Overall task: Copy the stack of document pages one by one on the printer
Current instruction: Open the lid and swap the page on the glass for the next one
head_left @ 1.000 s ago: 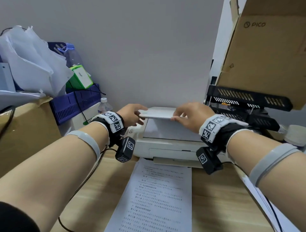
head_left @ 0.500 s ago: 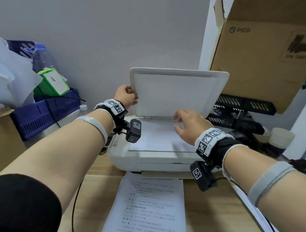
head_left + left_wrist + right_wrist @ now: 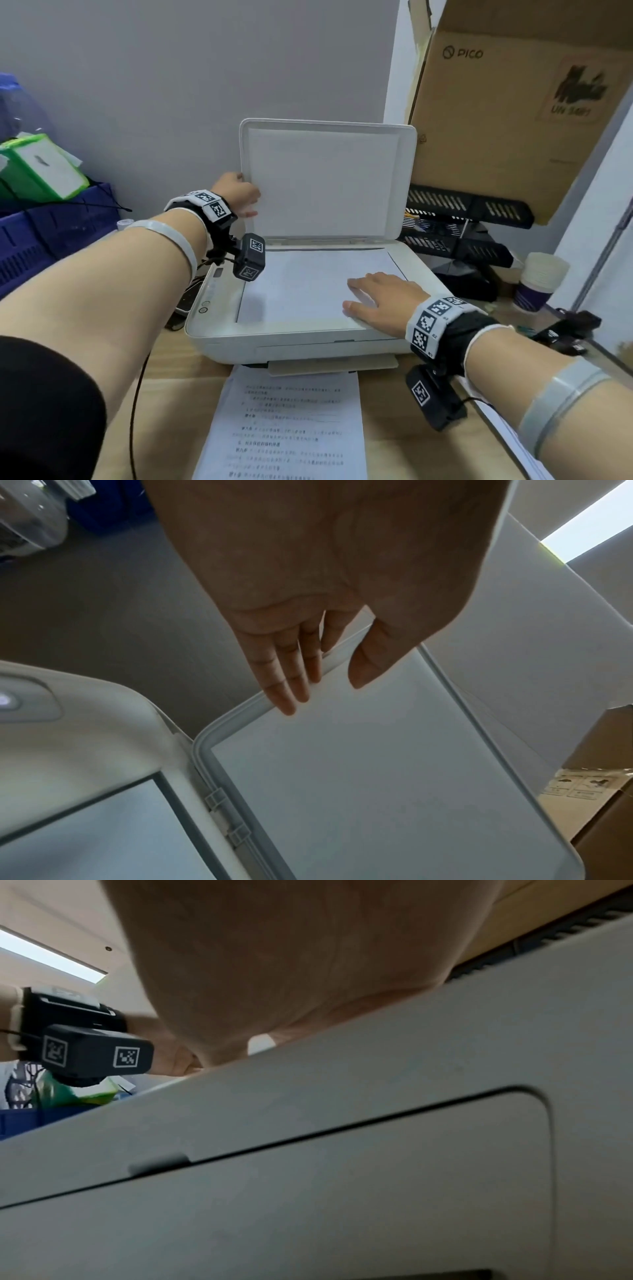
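Observation:
The white printer (image 3: 308,342) stands on the wooden table with its lid (image 3: 325,178) raised upright. My left hand (image 3: 239,198) holds the lid's left edge, thumb on the inner face and fingers along the rim; the left wrist view shows the same grip, with my left hand (image 3: 308,669) on the lid (image 3: 377,777). A white sheet (image 3: 301,284), blank side up, lies on the scanner glass. My right hand (image 3: 359,294) rests flat on its right part with straight fingers. A printed page (image 3: 287,425) lies on the table in front of the printer.
A big cardboard box (image 3: 513,102) leans at the right above black mesh trays (image 3: 469,219). Stacked paper cups (image 3: 541,281) stand right of the printer. A blue crate (image 3: 51,233) and a green box (image 3: 41,168) sit at the left. A black cable (image 3: 135,411) runs over the table.
The lid went from almost flat to upright. My right hand left the lid's edge and came down onto the sheet on the glass. My left hand stayed on the lid.

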